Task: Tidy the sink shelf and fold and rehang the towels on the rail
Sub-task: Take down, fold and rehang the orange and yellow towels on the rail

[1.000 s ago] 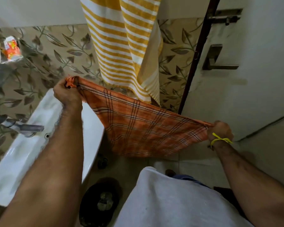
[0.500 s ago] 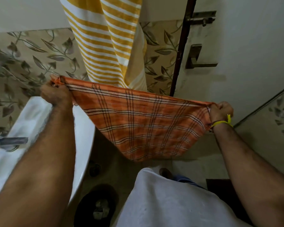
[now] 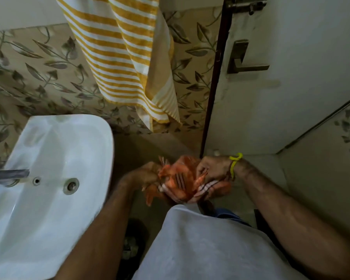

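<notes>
An orange checked towel [image 3: 180, 182] is bunched together low in front of my body, blurred by motion. My left hand [image 3: 144, 174] grips its left side and my right hand [image 3: 214, 170], with a yellow band at the wrist, grips its right side; the two hands are close together. A yellow and white striped towel [image 3: 119, 53] hangs down the leaf-patterned wall above; its rail is out of view. The sink shelf is not in view.
A white washbasin [image 3: 85, 138] with a metal tap [image 3: 10, 174] fills the lower left. A white door [image 3: 291, 98] with a lever handle [image 3: 245, 61] and a dark frame stands at the right. A dark object lies on the floor under the basin edge.
My hands have come together and dropped lower, so the orange towel that was stretched wide is now gathered between them. The view has tilted further down.
</notes>
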